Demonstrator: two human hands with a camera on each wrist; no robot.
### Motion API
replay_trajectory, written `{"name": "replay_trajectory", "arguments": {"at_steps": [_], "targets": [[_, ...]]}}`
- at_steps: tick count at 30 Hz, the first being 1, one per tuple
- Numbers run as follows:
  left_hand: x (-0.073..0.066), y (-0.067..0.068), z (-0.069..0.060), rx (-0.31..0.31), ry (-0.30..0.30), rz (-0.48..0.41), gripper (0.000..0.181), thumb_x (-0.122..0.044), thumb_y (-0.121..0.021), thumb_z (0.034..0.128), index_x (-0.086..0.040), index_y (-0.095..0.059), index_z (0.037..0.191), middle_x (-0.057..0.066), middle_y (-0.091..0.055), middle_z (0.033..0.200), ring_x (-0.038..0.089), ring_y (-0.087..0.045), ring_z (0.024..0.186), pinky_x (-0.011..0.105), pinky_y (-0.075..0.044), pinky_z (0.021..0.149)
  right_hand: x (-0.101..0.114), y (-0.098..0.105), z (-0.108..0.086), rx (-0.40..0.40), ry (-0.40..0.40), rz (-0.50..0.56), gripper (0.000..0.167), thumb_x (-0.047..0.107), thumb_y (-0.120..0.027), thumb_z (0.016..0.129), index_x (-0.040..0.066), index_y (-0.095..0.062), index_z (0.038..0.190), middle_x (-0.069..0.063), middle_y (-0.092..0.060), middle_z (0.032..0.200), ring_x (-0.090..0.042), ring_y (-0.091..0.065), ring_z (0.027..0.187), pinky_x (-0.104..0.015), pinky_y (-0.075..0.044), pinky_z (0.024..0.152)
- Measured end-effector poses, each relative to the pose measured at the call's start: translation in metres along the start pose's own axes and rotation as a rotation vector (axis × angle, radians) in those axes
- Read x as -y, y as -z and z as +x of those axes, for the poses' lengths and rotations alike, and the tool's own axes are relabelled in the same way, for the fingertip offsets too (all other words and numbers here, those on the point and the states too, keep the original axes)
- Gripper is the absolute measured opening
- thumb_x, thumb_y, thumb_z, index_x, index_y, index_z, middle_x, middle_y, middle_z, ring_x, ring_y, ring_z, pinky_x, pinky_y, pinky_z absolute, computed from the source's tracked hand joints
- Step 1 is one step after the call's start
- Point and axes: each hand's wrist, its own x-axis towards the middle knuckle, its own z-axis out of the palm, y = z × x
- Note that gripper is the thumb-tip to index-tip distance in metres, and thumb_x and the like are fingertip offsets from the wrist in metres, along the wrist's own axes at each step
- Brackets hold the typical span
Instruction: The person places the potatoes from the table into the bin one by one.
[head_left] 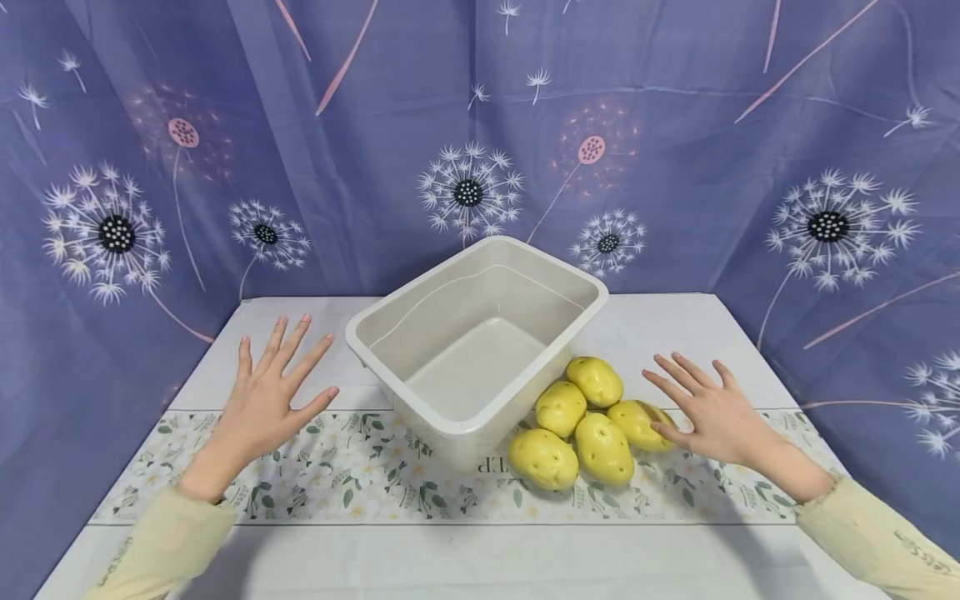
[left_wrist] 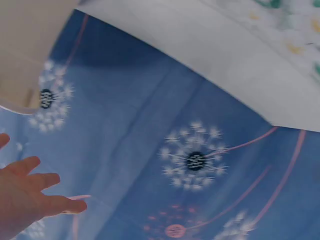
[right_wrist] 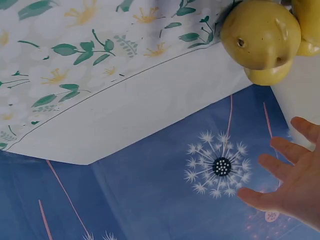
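Note:
In the head view a light grey plastic basin (head_left: 487, 358) stands at an angle on the table, with nothing inside it. Several yellow potatoes (head_left: 603, 450) lie clustered against its right side. Left of the basin, my left hand (head_left: 262, 400) is held with fingers spread and holds nothing. My right hand (head_left: 716, 412) is just right of the potatoes, fingers spread and holding nothing; its thumb is near the rightmost potato (head_left: 637, 423). The left wrist view shows the left fingers (left_wrist: 45, 181) near part of the basin (left_wrist: 25, 50). The right wrist view has potatoes (right_wrist: 260, 32) above the right hand (right_wrist: 295, 175).
A white table (head_left: 480, 558) carries a floral printed band (head_left: 322, 475) running across it under the basin and potatoes. Behind the table and along both sides hangs a blue-purple cloth (head_left: 360, 167) with dandelion prints.

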Motion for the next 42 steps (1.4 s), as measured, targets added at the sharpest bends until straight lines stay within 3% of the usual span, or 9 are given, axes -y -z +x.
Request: {"name": "replay_trajectory", "arguments": {"at_steps": [6,12,20,29,42], "targets": [[-0.021,0.004,0.01,-0.115,-0.116,-0.013,0.062,-0.06,-0.024,0.0891,-0.024,-0.034,0.138,0.007,-0.024,0.148,0.029,-0.015,0.138,0.063,-0.005,0.106,0.002,-0.004,0.001,-0.021,0.067,-0.009,0.065,0.044,-0.063,0.074,0.013,-0.046,0.13,-0.013,-0.045,0.133,-0.032,-0.038,0.123,-0.062,-0.026,0.093],[-0.041,0.005,0.016,-0.186,-0.244,-0.063,0.057,-0.055,-0.027,0.0913,-0.02,-0.039,0.135,0.009,-0.032,0.144,0.027,-0.019,0.137,0.056,-0.008,0.11,0.005,-0.007,0.004,-0.025,0.123,0.001,0.066,0.041,-0.067,0.071,0.011,-0.049,0.127,-0.014,-0.048,0.129,-0.033,-0.042,0.118,-0.061,-0.028,0.091],[-0.065,0.002,0.026,-0.269,-0.406,-0.103,0.053,-0.047,-0.03,0.0934,-0.01,-0.054,0.122,0.015,-0.046,0.131,0.032,-0.034,0.128,0.049,-0.018,0.11,0.006,-0.017,0.005,-0.016,0.187,0.0,0.071,0.044,-0.07,0.065,0.011,-0.051,0.125,-0.012,-0.053,0.124,-0.03,-0.048,0.111,-0.059,-0.033,0.088],[-0.081,-0.009,0.03,-0.207,-0.486,-0.097,0.055,-0.047,-0.025,0.0945,-0.01,-0.052,0.124,0.015,-0.045,0.132,0.032,-0.036,0.126,0.041,-0.017,0.112,0.009,-0.027,0.003,0.013,0.194,-0.006,0.077,0.047,-0.073,0.061,0.012,-0.049,0.126,-0.012,-0.054,0.121,-0.029,-0.051,0.106,-0.057,-0.036,0.084],[-0.086,-0.03,0.022,-0.143,-0.478,-0.065,0.056,-0.049,-0.018,0.0943,-0.016,-0.049,0.128,0.011,-0.043,0.135,0.033,-0.035,0.126,0.049,-0.018,0.11,0.011,-0.038,0.002,0.038,0.18,0.025,0.08,0.047,-0.074,0.06,0.013,-0.047,0.127,-0.011,-0.054,0.12,-0.028,-0.05,0.104,-0.056,-0.035,0.08]]}}
